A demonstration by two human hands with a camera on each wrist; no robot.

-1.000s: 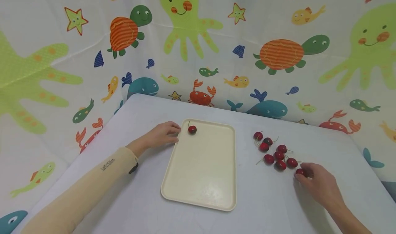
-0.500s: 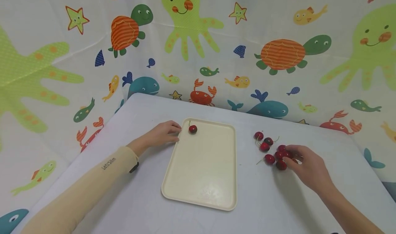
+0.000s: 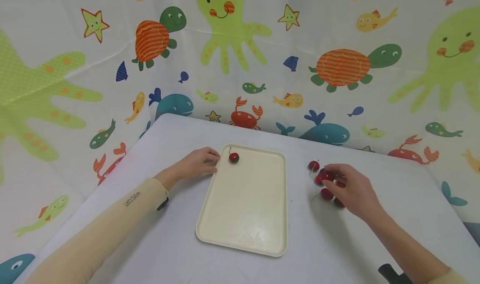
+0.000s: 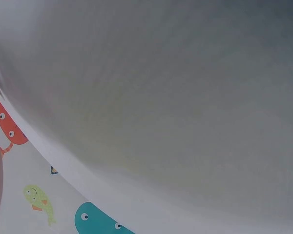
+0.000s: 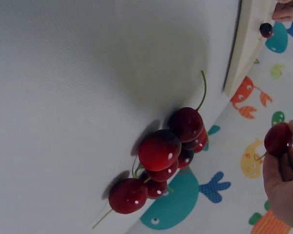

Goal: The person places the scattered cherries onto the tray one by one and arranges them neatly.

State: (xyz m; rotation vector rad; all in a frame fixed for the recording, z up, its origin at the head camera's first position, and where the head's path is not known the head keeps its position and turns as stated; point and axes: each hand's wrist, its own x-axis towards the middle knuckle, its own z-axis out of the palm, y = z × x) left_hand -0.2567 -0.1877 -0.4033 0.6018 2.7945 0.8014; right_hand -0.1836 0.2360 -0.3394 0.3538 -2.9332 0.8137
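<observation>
A cherry (image 3: 327,177) is pinched between the thumb and fingers of my right hand (image 3: 352,190), held above the loose cherries on the table. In the right wrist view this cherry (image 5: 279,139) hangs clear of the pile, its stem pointing down. Several other cherries (image 5: 159,150) lie clustered on the white cloth, partly hidden behind my right hand in the head view. My left hand (image 3: 196,163) rests at the left rim of a cream tray (image 3: 247,209), fingertips touching it. One cherry (image 3: 234,157) with its stem lies in the tray's far left corner.
A white cloth (image 3: 168,234) covers the table. Behind it hangs a curtain (image 3: 258,33) printed with sea animals. The left wrist view shows mostly pale cloth (image 4: 161,107), with a strip of skin at its left edge.
My right hand has taken a cherry from the near right end of the cluster, lifted it and carried it leftward over the others. The left hand and tray stay put.
</observation>
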